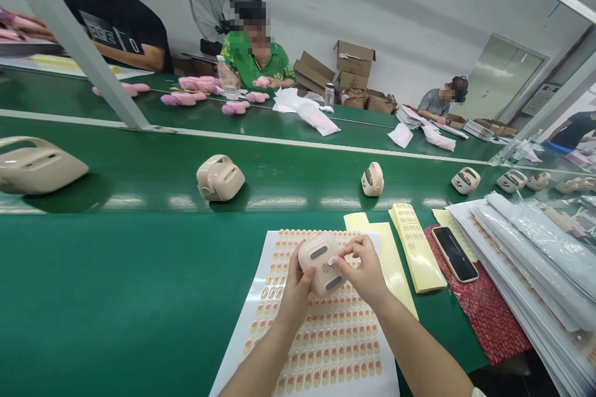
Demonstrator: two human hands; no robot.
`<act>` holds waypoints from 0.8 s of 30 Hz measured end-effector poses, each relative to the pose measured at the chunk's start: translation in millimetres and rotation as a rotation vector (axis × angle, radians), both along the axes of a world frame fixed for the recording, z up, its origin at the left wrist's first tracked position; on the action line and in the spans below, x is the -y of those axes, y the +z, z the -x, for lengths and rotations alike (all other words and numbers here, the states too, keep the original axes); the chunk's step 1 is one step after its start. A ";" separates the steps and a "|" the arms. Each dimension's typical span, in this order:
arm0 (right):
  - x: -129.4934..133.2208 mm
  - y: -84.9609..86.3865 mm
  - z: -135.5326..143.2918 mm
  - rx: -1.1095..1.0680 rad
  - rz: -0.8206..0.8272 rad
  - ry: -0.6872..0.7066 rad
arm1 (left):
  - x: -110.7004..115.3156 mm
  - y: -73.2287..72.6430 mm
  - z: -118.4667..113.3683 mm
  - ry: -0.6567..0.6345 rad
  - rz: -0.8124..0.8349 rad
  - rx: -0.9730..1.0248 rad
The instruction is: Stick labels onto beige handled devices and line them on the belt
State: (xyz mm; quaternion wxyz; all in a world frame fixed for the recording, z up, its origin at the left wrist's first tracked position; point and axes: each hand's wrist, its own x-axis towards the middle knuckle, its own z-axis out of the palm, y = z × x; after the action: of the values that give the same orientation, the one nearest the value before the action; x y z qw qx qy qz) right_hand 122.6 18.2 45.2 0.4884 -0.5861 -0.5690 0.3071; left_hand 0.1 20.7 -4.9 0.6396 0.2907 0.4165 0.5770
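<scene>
My left hand (298,282) is wrapped around a small cream plastic device (321,247) with rounded corners, its face with two dark grey strips and small print turned up toward me. Against that face my right hand (359,267) has thumb and forefinger pinched together near the print. A small whitish spot shows at the fingertips; whether it is a nail or a sticker is unclear. Below both hands lies a white sheet of stickers (321,338), printed with rows of oval beige and orange stickers.
Similar cream devices with handles, one (220,178) ahead of me, stand along the green belt (298,167). To my right are yellow label strips (416,248), a phone (455,254) on red bubble wrap (488,322), and stacked sheets (535,273). Co-workers sit across a metal rail (261,142).
</scene>
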 end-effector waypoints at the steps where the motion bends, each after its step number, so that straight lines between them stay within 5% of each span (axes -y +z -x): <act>1: 3.2 0.3 2.5 0.016 -0.044 0.007 | -0.1 -0.2 -0.1 -0.001 0.002 0.001; 7: 16.5 6.8 -4.2 0.002 -0.163 0.085 | -3.7 0.9 2.3 0.044 0.095 0.086; 13: -3.7 -2.5 -105.9 0.255 0.054 -0.435 | -5.3 11.0 14.8 -0.059 0.180 0.305; 17: -8.7 -19.0 -159.5 0.370 0.138 -0.564 | -4.5 1.7 20.6 -0.061 0.121 0.370; 24: -12.6 -28.5 -149.3 0.533 0.124 -0.571 | -16.1 -23.4 30.9 -0.258 -0.043 0.770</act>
State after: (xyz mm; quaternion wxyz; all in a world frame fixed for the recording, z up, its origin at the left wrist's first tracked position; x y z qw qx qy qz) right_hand 272.0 30.8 16.7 0.3527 -0.8084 -0.4703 0.0297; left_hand -30.8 36.8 -28.2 0.8097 0.1166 0.0944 0.5673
